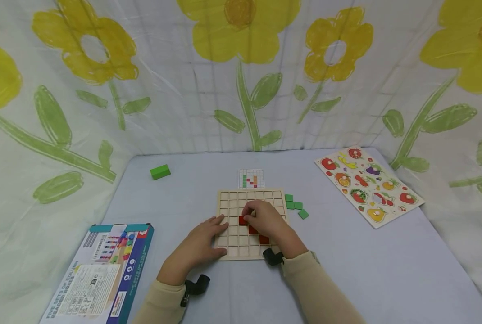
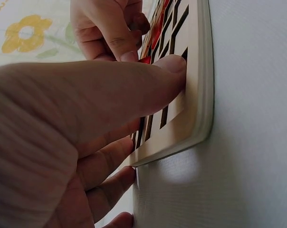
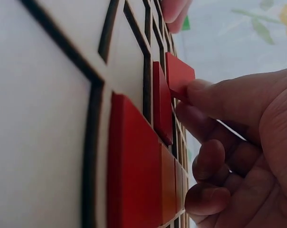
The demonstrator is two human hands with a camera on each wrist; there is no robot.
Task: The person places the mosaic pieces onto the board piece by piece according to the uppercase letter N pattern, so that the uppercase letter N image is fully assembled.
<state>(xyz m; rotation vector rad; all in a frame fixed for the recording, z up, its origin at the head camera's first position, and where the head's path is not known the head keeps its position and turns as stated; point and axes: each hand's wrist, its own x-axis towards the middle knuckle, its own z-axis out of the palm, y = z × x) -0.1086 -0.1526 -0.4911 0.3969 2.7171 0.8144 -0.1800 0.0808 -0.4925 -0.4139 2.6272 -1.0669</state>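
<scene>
A wooden grid board (image 1: 233, 258) lies on the table with red tiles in a diagonal, one of them (image 1: 264, 240) near its lower right. My right hand (image 1: 267, 220) is over the middle of the board; in the right wrist view its thumb and forefinger pinch a red tile (image 3: 179, 71), which stands tilted at the grid beside another red tile (image 3: 162, 104). My left hand (image 1: 200, 243) rests at the board's left edge, fingers spread, the thumb (image 2: 169, 66) on the near left corner of the frame.
Several green tiles (image 1: 290, 204) lie right of the board. Behind it is a small pattern card (image 1: 258, 173). A green block (image 1: 160, 172) sits at the back left, a boxed set (image 1: 91, 279) at the front left, and a fruit puzzle board (image 1: 370, 184) at the back right.
</scene>
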